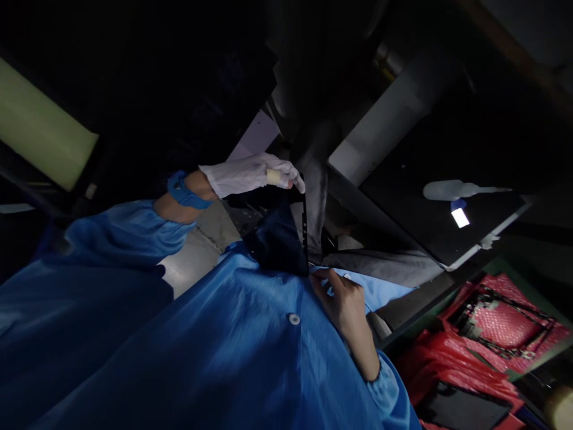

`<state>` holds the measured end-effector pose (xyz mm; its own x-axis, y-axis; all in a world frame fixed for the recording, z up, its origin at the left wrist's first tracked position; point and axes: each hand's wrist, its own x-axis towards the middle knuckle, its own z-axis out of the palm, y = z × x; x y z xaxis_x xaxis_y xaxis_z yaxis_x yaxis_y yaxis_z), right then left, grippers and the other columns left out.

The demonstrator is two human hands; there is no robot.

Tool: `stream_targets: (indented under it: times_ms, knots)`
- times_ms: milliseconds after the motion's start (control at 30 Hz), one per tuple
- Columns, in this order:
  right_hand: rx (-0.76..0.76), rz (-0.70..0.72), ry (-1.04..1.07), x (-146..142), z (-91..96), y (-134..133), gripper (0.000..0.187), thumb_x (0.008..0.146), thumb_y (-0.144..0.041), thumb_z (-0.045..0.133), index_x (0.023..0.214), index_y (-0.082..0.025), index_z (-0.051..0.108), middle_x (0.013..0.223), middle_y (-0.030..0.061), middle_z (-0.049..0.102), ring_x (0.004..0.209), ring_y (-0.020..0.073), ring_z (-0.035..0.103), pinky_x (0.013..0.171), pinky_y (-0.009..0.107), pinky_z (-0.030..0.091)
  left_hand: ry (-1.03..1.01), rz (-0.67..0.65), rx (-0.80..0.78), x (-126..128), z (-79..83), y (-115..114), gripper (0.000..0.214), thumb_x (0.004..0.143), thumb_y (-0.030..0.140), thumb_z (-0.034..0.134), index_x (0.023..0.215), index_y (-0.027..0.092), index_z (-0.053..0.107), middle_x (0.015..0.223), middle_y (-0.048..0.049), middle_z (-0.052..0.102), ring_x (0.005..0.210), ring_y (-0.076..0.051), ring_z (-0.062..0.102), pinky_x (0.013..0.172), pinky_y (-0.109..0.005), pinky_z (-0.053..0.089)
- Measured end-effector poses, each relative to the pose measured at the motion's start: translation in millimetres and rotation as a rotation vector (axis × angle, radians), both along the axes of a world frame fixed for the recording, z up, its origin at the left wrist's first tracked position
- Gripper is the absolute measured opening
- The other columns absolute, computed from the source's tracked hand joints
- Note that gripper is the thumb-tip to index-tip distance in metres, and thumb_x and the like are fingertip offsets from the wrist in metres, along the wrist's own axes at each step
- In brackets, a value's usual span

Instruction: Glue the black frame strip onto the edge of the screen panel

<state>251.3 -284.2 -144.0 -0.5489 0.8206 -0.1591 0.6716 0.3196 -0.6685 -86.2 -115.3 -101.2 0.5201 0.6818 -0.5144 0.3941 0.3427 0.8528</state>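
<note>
A thin, dark, glossy panel (pixel 280 242) with a narrow black edge strip is held up in front of the blue smock. My left hand (pixel 259 174), in a white glove with a pale band round one finger, is closed on the panel's upper corner. A blue strap (pixel 185 192) circles the left wrist. At the panel's lower corner, my bare right hand (pixel 342 298) pinches the edge between thumb and fingers. The far side of the panel and the fingertips behind it are hidden.
On the right, a black work surface (pixel 421 173) carries a translucent squeeze bottle (pixel 452 190) and a small bright white piece (pixel 459 217). Below it, red bubble wrap (pixel 505 325) lies with black frames (pixel 532 352) and a dark flat panel (pixel 465 409). A yellow-green panel (pixel 42 128) stands left.
</note>
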Motion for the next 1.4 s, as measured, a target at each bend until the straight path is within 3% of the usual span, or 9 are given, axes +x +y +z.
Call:
stream_targets:
  times_ms: [233,433,567,767,1167,1400]
  knots:
    - [0.033,0.035,-0.065,-2,1.4,-2,0.022,0.119,-0.029,0.062,0.104,-0.024,0.077,0.084,0.0012,0.086,0.065,0.0178,0.078,0.065,0.029,0.046,0.088,-0.011,0.049,5,-0.8,1,0.033,0.096,0.048,0.062,0.100,0.017,0.073,0.125,-0.0135,0.083,0.112,-0.025,0.072,0.113,-0.048,0.056]
    - [0.029,0.044,-0.078,-6,1.5,-5,0.022,0.118,-0.023,0.058,0.105,-0.023,0.076,0.080,0.0015,0.084,0.065,0.0189,0.078,0.062,0.030,0.042,0.109,-0.110,0.143,11,6.2,0,0.034,0.103,0.048,0.055,0.101,0.018,0.073,0.127,-0.0122,0.082,0.112,-0.024,0.071,0.111,-0.044,0.055]
    - [-0.015,0.055,-0.085,-7,1.9,-8,0.021,0.117,-0.021,0.059,0.103,-0.024,0.074,0.079,0.0020,0.082,0.067,0.0198,0.079,0.064,0.030,0.043,0.116,-0.125,0.144,12,6.6,0,0.032,0.104,0.047,0.058,0.101,0.020,0.075,0.130,-0.0086,0.083,0.110,-0.024,0.070,0.110,-0.046,0.056]
    - [-0.103,0.075,-0.131,-8,1.0,-9,0.022,0.116,-0.021,0.056,0.103,-0.025,0.074,0.079,0.0009,0.082,0.066,0.0204,0.078,0.062,0.031,0.042,0.166,-0.151,0.166,14,4.4,-1,0.043,0.107,0.052,0.057,0.121,0.019,0.083,0.128,-0.0089,0.083,0.121,-0.029,0.072,0.110,-0.047,0.056]
    - [-0.269,0.069,-0.180,-8,4.7,-6,0.016,0.113,-0.023,0.062,0.112,-0.026,0.077,0.080,0.0015,0.083,0.067,0.0232,0.077,0.062,0.032,0.036,0.153,-0.212,0.191,21,-4.9,3,0.042,0.106,0.052,0.059,0.117,0.019,0.082,0.133,-0.0068,0.082,0.127,-0.033,0.075,0.126,-0.049,0.049]
    - [-0.292,0.052,-0.175,-8,3.5,-6,0.016,0.111,-0.023,0.062,0.109,-0.027,0.078,0.082,0.0018,0.084,0.067,0.0237,0.077,0.061,0.032,0.037,0.196,-0.257,0.209,22,2.2,3,0.043,0.111,0.049,0.052,0.119,0.017,0.080,0.138,-0.0097,0.082,0.129,-0.030,0.074,0.125,-0.049,0.050]
